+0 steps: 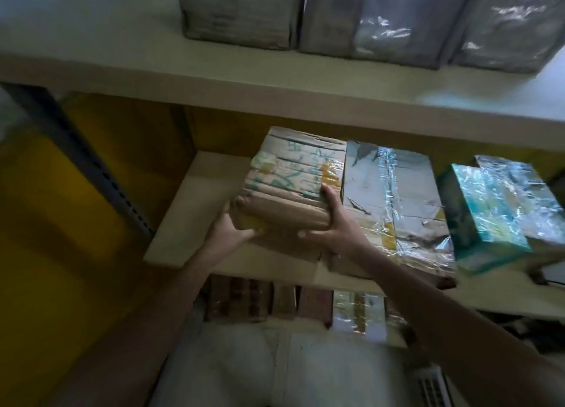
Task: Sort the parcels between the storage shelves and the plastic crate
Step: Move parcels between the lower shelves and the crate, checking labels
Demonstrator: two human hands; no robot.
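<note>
A brown cardboard parcel [293, 177] with green print and yellow tape lies on the middle shelf [183, 223]. My left hand [232, 232] grips its near left corner. On the near right corner my right hand [333, 223] holds on, fingers curled up the parcel's right side and thumb across the front. A tape-wrapped grey parcel [394, 198] lies touching it on the right. Further right stands a teal box [489, 211] in shiny wrap. The plastic crate is not in view.
The upper shelf [214, 73] carries three wrapped boxes [379, 18]. Below the middle shelf, more parcels [305, 305] stand in a row. A grey slotted upright [101, 168] and a yellow wall panel are at the left. A white vented object [431, 385] sits on the pale floor.
</note>
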